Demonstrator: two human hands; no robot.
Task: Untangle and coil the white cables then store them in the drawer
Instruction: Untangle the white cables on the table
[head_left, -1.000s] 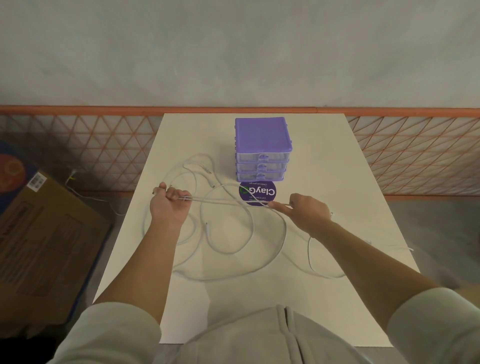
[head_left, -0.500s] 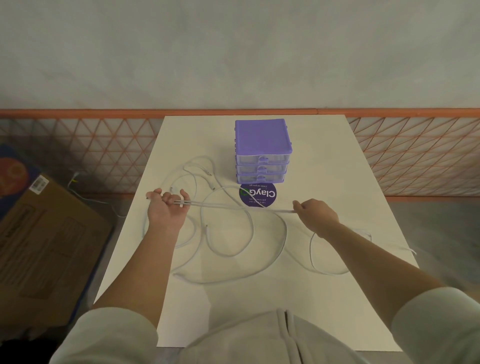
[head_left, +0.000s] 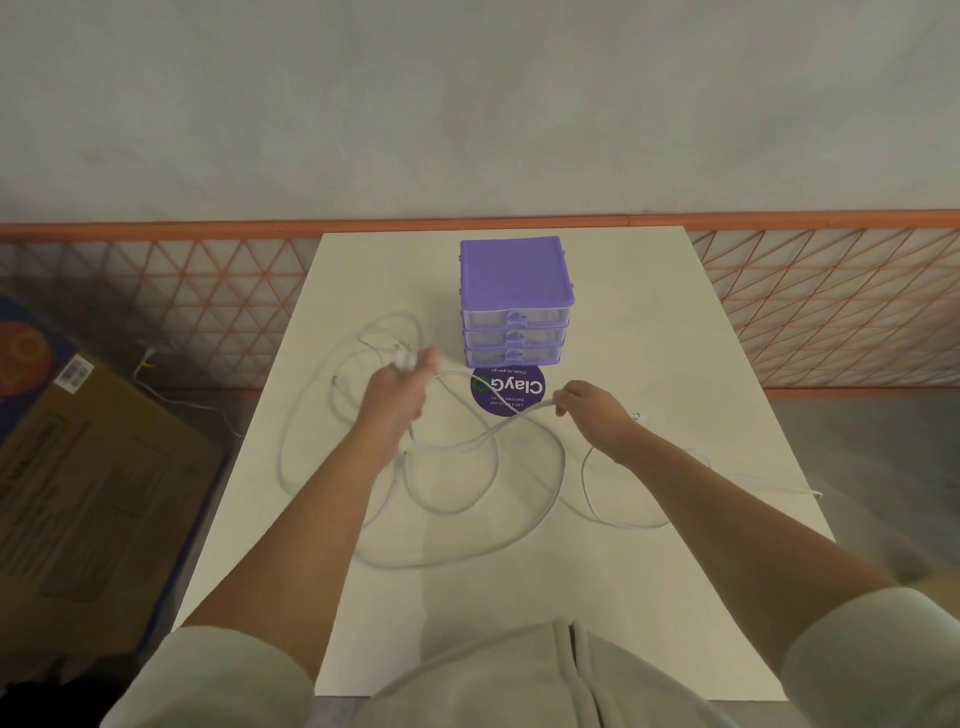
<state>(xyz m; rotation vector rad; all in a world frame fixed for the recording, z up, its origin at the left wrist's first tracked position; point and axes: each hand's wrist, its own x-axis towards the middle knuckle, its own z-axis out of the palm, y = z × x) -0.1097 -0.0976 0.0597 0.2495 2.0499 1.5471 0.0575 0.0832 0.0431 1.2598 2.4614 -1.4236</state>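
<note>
Tangled white cables (head_left: 467, 499) lie in loose loops across the middle of the white table (head_left: 649, 322). My left hand (head_left: 397, 392) holds one cable near its white plug end, raised just left of the purple drawer unit (head_left: 514, 301). My right hand (head_left: 592, 410) pinches the same cable farther along, in front of the drawers. The cable sags between the two hands. The unit has three clear drawers, all closed.
A round purple sticker (head_left: 506, 389) lies flat in front of the drawers. An orange mesh fence (head_left: 831, 301) runs behind the table. A cardboard box (head_left: 88, 493) sits on the floor to the left. One cable end (head_left: 815, 493) trails over the table's right edge.
My left hand has moved right and forward toward the drawers, carrying the plug end. The cable between my hands, taut before, now hangs slack. My right hand stayed near the same place.
</note>
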